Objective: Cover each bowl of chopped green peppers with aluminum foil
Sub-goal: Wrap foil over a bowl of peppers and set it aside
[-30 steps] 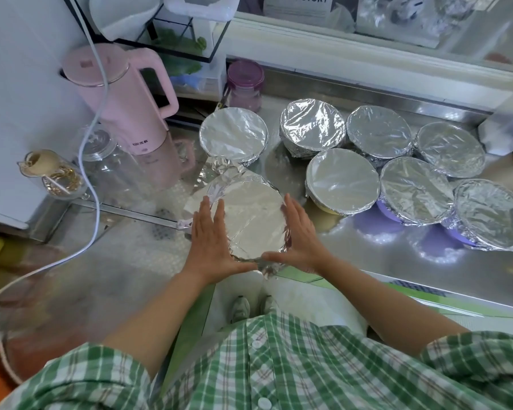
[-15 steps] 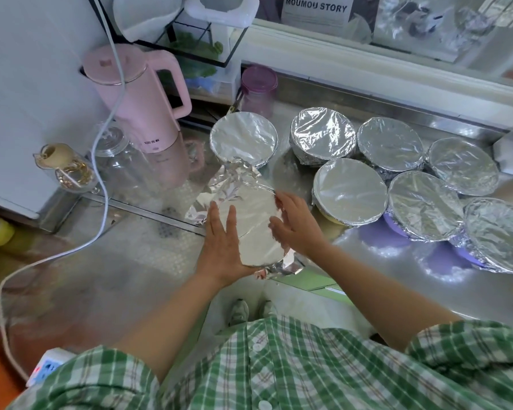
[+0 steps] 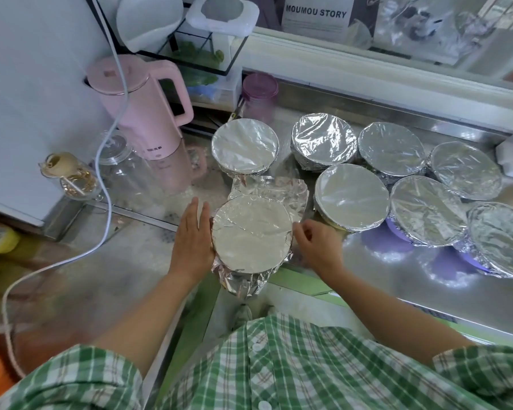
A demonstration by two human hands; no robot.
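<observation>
bowl in hand: the bowl [image 3: 251, 235] sat at the near edge of the steel counter [image 3: 367, 270], right in front of the person, foil [image 3: 290, 190] laid over the top. couldn't see any peppers, the foil hid whatever was inside.

left hand: the left hand [image 3: 193, 235] lay flat and open against the bowl's left side, fingers straight, not gripping anything. looked like it was there to brace the bowl so it wouldn't slide while the other side got worked.

right hand: the right hand [image 3: 317, 244] was curled at the right rim, fingertips bent in by the foil edge. can't really tell if it was pinching foil or just touching it, but folding the edge down is my guess.

foil state: near side was already crimped down the wall, far side had a loose flap sticking out flat toward the back. so this one was maybe half sealed.

other bowls: eight covered bowls [image 3: 351, 196] sat grouped behind and to the right, all wrapped tight. probably parked back there to keep the front free for working.

left clutter: pink kettle [image 3: 142, 113] and a white cord [image 3: 107, 173] stood off to the left, well apart from the bowl.

next bit, i reckon: tuck that back flap under the rim.
</observation>
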